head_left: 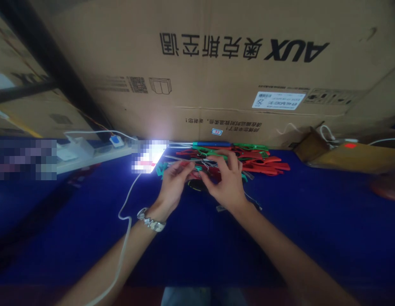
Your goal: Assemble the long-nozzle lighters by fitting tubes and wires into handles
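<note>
My left hand (172,185) is closed, its thumb and fingers pinching a small piece with red and teal parts (197,168). Facing it, my right hand (228,182) has thumb and fingertips curled toward the same piece, close to thin metal bits. What exactly lies in the right fingertips is too small to make out. Behind and around both hands spreads a pile of red plastic pieces (264,166) and green plastic pieces (251,147). A blue-handled tool (213,144) with a metal shaft lies along the back of the pile. A dark round object (196,185) sits under the hands.
A lit screen (149,157), partly pixelated, stands left of the hands. Its white cable (122,212) runs over my left forearm. A large cardboard box (216,76) walls off the back. A power strip (111,152) lies at left, a yellowish box (350,155) at right. Blue cloth (296,221) covers the table.
</note>
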{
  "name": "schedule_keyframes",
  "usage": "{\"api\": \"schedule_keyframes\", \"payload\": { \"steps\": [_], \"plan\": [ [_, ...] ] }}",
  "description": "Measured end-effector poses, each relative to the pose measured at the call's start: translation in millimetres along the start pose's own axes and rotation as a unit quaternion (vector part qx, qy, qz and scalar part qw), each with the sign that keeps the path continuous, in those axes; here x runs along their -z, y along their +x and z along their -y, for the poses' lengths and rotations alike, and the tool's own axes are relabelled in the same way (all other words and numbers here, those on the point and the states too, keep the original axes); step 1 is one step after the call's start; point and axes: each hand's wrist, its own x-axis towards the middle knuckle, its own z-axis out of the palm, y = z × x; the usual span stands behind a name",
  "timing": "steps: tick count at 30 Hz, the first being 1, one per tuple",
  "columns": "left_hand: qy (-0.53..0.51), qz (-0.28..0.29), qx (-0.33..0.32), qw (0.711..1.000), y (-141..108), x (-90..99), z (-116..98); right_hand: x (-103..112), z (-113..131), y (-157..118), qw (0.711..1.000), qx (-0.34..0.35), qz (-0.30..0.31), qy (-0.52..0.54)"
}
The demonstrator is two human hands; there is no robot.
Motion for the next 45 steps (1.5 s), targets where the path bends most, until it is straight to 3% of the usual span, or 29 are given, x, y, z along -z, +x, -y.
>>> {"api": "schedule_keyframes", "payload": {
  "steps": [8, 15, 24, 35, 45],
  "plan": [
    [-0.008, -0.022, -0.009, 1.000, -3, -2.8, 7, -8, 0, 1, 0.995, 0.062, 0.038, -0.065],
    [0.007, -0.032, -0.003, 0.999, -6, -3.8, 9, -9, 0, 2, 0.995, 0.064, 0.011, -0.073],
    [0.029, -0.025, -0.024, 0.999, -6, -2.5, 17, -3, 2, 8, 0.990, 0.072, 0.078, -0.088],
    [0.058, -0.027, -0.068, 0.996, -9, -5.8, 17, 10, 8, 17, 0.989, -0.003, 0.141, -0.048],
    [0.073, 0.027, -0.075, 0.994, -5, -6.2, 15, 9, -2, 19, 0.987, -0.037, 0.157, 0.000]
  ]
}}
